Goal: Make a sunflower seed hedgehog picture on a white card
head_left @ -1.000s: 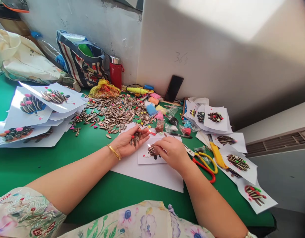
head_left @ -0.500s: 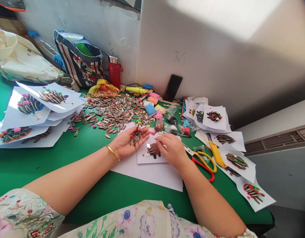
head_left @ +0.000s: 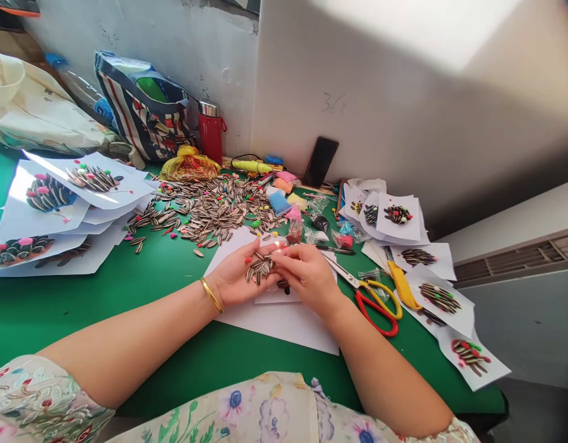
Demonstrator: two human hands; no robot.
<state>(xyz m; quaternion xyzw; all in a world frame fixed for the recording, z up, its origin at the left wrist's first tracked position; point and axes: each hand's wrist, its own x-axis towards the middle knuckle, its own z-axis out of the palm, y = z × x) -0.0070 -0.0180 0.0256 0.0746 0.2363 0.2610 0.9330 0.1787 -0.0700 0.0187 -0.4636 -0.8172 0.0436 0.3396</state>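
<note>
I have the left hand [head_left: 240, 274] palm up, loosely cupped under a small heap of striped seeds [head_left: 260, 268]; the right hand [head_left: 306, 274] has thumb and forefinger drawn together at the heap's edge, but I cannot tell whether they grip one. Below them I see a partly hidden card [head_left: 271, 299] on white paper [head_left: 284, 326], scissors [head_left: 357, 283] to the right, and a larger seed pile [head_left: 223, 208] beyond.

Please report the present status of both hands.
Left hand palm up, cupping seeds. Right hand fingertips at those seeds. Hands partly cover small white card.
</note>
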